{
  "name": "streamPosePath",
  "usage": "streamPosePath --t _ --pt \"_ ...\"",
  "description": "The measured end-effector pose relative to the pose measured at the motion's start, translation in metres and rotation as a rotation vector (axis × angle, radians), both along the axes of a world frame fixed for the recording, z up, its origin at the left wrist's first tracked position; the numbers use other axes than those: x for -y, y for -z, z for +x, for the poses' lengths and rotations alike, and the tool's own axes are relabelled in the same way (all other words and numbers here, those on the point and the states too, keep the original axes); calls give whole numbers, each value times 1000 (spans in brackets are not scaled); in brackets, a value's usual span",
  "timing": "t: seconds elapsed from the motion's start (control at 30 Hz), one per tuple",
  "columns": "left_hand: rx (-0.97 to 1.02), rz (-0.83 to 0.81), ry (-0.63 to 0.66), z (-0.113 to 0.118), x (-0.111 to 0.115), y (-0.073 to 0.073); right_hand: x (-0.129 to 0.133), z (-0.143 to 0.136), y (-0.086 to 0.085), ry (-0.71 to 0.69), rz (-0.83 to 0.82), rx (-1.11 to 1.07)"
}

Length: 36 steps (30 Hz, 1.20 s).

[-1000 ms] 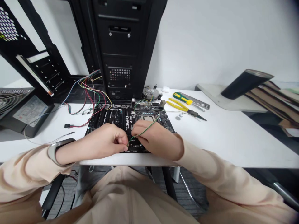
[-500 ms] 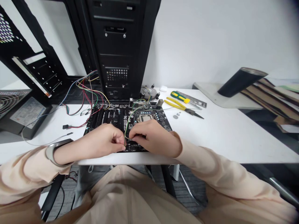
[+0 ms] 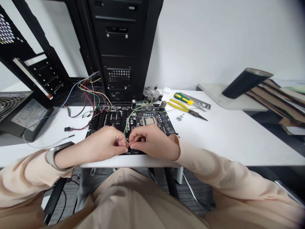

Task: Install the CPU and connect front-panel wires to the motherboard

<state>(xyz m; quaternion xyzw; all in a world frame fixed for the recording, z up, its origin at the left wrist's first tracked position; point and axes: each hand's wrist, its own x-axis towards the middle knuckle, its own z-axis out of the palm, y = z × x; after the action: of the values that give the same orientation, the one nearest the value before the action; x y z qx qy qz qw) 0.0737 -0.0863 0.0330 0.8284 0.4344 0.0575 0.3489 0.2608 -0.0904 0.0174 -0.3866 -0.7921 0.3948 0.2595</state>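
White worktop (image 3: 219,140) carried black computer case (image 3: 121,47), then motherboard (image 3: 133,122) near front edge; right hand (image 3: 153,141) had closed in beside left hand (image 3: 108,143), so both worked one spot; fingers on each, barely parted, pinched thin green and yellow wires (image 3: 130,115) above board

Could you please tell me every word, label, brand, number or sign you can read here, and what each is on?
"GIGABYTE": on the motherboard.
Too small or blurred: the motherboard's other print.
Too blurred: the label on the power supply.
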Motion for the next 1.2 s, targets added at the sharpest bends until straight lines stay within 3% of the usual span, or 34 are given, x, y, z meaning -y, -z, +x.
streamPosePath --t 0.3,0.97,1.2 --pt "27 50 78 -2 1 -2 3 -3 3 27 -15 12" --pt "-60 167 19 0 8 -2 7 -4 4 43 -33 -2" --pt "-84 208 30 0 8 -2 10 -4 7 11 160 51"
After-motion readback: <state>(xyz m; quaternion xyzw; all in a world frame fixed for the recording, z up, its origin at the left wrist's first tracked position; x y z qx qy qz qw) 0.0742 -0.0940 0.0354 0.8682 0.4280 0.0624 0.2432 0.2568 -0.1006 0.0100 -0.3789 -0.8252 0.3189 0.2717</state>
